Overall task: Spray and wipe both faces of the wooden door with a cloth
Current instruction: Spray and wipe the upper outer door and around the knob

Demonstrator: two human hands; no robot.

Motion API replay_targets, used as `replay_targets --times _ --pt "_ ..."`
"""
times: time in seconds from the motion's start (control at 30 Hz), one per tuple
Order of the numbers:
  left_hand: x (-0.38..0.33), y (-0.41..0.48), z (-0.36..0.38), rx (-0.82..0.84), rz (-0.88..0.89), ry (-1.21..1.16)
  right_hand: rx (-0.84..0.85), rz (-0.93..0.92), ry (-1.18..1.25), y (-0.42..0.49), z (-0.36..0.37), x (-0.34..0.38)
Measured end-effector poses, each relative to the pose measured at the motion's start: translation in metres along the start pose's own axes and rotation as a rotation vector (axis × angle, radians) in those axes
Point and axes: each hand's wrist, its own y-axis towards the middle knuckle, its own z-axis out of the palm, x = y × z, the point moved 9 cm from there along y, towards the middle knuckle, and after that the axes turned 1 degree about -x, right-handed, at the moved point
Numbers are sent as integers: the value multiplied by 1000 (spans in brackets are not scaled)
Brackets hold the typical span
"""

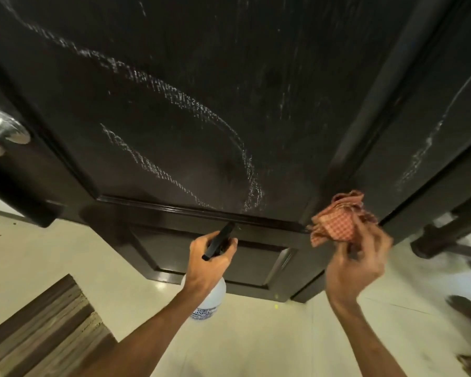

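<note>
Head view: dark door (201, 91) fills upper frame, streaked with white curved smears. Left hand (207, 265) grips spray bottle (211, 300) by its black trigger head. Right hand (356, 262) pinches bunched checked cloth (337, 221) near the door's lower right panel edge.

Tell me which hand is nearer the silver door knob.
Left. The left hand, gripping the spray bottle, is below and right of the door knob; the right hand, holding the checked cloth, is much farther right.
</note>
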Motion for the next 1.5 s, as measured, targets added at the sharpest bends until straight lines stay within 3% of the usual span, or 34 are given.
replay_targets --times 0.1,0.2,0.33,0.4,0.47,0.63,0.73,0.8,0.97,1.03,1.17,1.23,1.33,1.4,1.5 --pt "-3 -2 17 57 24 13 -118 -228 -21 41 -19 37" --pt "-5 -14 35 61 25 30 -104 -429 -137 64 -18 50" --pt "-4 -28 60 14 17 9 216 -652 -428 50 18 16" --pt "-3 -35 78 -6 -8 7 485 -684 -486 43 32 -4" --pt "-10 -44 93 -32 16 -19 591 -732 -461 51 31 -4" --pt "-31 -62 141 -73 34 -47 213 -929 -293 134 -17 56" --pt "-30 -67 168 -120 18 -64 191 -1008 -293 149 -15 57" --pt "-22 -70 177 -153 4 -67 316 -1050 -361 121 -8 30" --pt "-13 -79 187 -175 -47 -68 931 -1062 -550 47 18 -58" --pt "-10 -80 182 -197 -60 -65 896 -1032 -514 58 17 -49" --pt "-5 -77 189 -125 -83 -45 380 -1022 -324 124 -7 13" --pt "-2 -78 198 -115 -78 -40 271 -1028 -296 127 -11 16" --pt "-9 -77 202 -144 -28 -56 570 -1097 -419 74 9 -25" --pt "-12 -71 203 -129 -28 -53 812 -1036 -517 51 21 -56" --pt "-16 -67 197 -152 -16 -31 710 -1019 -456 65 20 -39"
